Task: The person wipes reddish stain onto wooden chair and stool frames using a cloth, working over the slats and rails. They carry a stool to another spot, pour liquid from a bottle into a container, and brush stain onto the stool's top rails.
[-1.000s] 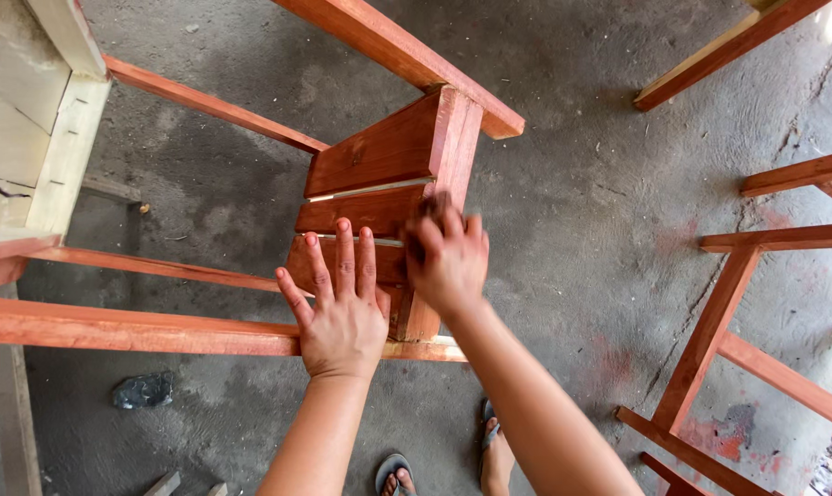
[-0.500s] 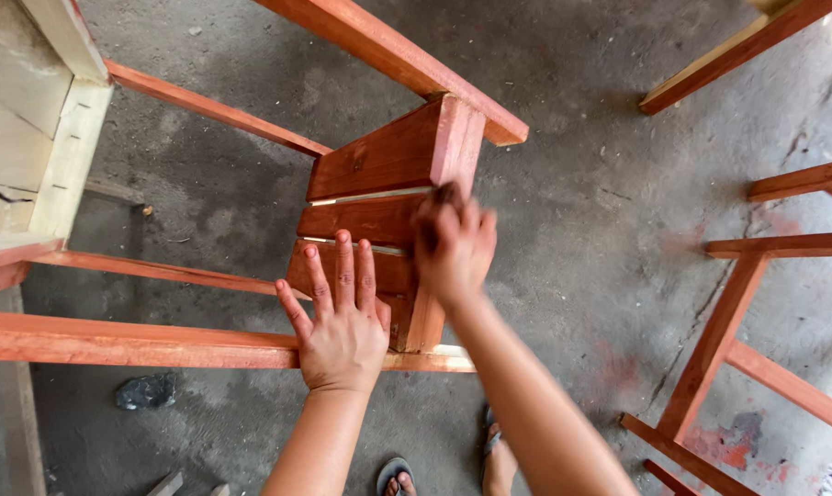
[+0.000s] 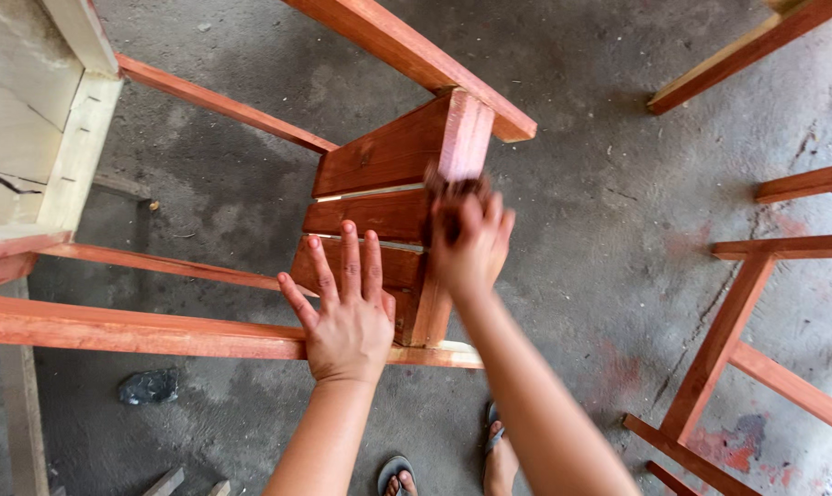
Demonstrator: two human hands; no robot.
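head view: i read this as the rubbing step on the reddish slatted wooden frame (image 3: 379, 197), which stands on the concrete floor (image 3: 600, 230). left hand (image 3: 347, 317) lies flat on the lower slat, fingers spread. right hand (image 3: 471, 239) presses something dark against the upright post; its fingers are blurred, can't tell the grip. next move likely needs steady bracing. frame ends cut off.

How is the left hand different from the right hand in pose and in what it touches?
The left hand lies flat with fingers spread on the lower slats; the right hand is curled over something dark and blurred, higher, against the upright post. The left hand looks sharp, the right blurred. Both rest on the same reddish wooden frame.
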